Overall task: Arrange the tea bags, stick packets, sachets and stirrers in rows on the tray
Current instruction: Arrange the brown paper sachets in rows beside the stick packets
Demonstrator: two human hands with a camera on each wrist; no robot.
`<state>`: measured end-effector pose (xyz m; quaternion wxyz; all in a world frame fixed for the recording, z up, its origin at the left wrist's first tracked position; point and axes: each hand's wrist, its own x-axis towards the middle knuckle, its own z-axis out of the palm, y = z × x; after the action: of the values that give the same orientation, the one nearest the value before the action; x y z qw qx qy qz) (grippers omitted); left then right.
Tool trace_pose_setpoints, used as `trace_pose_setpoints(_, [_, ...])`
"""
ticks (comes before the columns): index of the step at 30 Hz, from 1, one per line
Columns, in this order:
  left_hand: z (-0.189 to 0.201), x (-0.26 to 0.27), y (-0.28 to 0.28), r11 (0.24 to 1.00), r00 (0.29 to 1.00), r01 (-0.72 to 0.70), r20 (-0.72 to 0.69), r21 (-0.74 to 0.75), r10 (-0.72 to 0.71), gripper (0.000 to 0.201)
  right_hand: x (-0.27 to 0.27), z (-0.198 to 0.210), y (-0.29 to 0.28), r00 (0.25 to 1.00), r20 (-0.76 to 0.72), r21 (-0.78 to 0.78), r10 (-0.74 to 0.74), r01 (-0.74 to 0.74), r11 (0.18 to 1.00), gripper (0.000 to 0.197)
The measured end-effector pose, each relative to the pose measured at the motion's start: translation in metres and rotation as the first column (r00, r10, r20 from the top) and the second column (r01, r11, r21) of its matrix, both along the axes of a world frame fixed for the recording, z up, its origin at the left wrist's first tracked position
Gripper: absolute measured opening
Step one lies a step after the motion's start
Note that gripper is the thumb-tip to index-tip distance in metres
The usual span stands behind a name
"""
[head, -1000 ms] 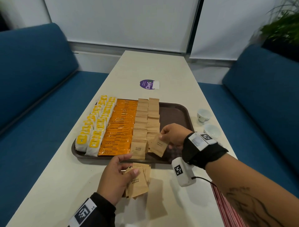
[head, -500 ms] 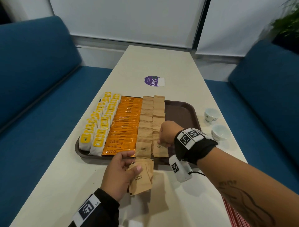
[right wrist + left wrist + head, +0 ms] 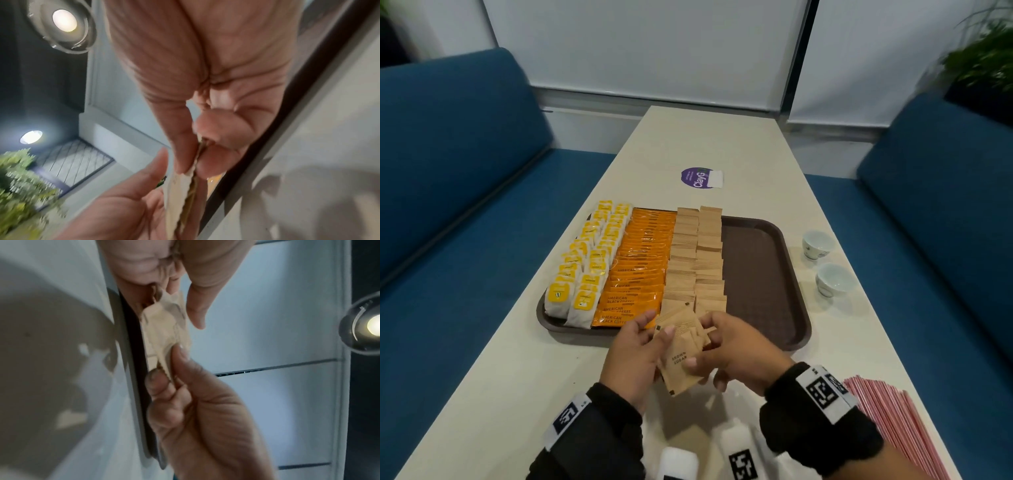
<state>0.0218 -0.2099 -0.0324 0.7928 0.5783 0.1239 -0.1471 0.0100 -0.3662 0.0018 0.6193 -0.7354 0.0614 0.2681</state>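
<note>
Holding a stack of brown sugar sachets (image 3: 680, 356) just above the tray's (image 3: 763, 274) near edge, the left hand (image 3: 635, 356) gripped it from one side while the right hand (image 3: 739, 356) pinched the top sachet; stirrers (image 3: 893, 421) lay on the worktop (image 3: 482, 394).

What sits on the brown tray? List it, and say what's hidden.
On the tray: two rows of tea bags, orange coffee packets, two rows of brown sugar sachets. The hands and held sachets cover the rows' near ends.
</note>
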Motion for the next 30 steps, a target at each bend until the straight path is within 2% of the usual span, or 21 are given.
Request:
trace_pose_setpoints(4, [0.002,-0.01,0.001,0.969,0.976,0.148,-0.128,-0.198,-0.175,0.029,-0.004,-0.004,-0.01,0.999,0.008,0.071,-0.04,0.039,0.997,0.029])
trace_pose_setpoints(8, [0.0,-0.016,0.003,0.951,0.958,0.217,-0.14,-0.219,-0.251,0.029,-0.01,-0.006,-0.011,0.986,0.032,0.09,-0.166,0.162,0.983,0.03])
trace_pose_setpoints(12, [-0.008,-0.017,0.003,0.986,0.985,0.149,-0.081,-0.076,-0.155,0.042,-0.016,-0.01,-0.005,0.981,0.067,-0.05,-0.183,0.186,0.981,0.044])
trace_pose_setpoints(15, [-0.013,-0.015,0.003,0.995,0.994,0.089,-0.057,-0.046,-0.091,0.043,-0.017,-0.012,-0.001,0.98,0.065,-0.064,-0.187,0.192,0.979,0.045])
trace_pose_setpoints(17, [-0.012,-0.014,0.004,0.996,0.996,0.071,-0.059,-0.051,-0.074,0.035,-0.016,-0.011,-0.004,0.98,0.076,-0.074,-0.184,0.189,0.979,0.04])
trace_pose_setpoints(21, [-0.009,-0.007,0.009,0.995,0.999,0.02,-0.039,-0.095,-0.024,0.025,-0.011,-0.005,-0.013,0.968,0.14,-0.103,-0.209,0.225,0.969,0.015])
trace_pose_setpoints(23, [-0.009,-0.003,0.012,0.997,0.999,0.0,-0.034,-0.077,-0.002,0.023,-0.004,-0.007,-0.018,0.927,0.2,-0.114,-0.317,0.343,0.932,0.015])
trace_pose_setpoints(26, [-0.011,0.001,0.014,0.999,0.999,-0.008,-0.048,-0.041,0.006,0.026,0.006,-0.017,-0.022,0.865,0.308,-0.284,-0.395,0.48,0.83,0.011])
trace_pose_setpoints(30, [-0.014,0.0,0.014,1.0,0.998,0.009,-0.066,-0.023,-0.011,0.025,0.017,-0.027,-0.016,0.883,0.32,-0.494,-0.343,0.465,0.735,0.012])
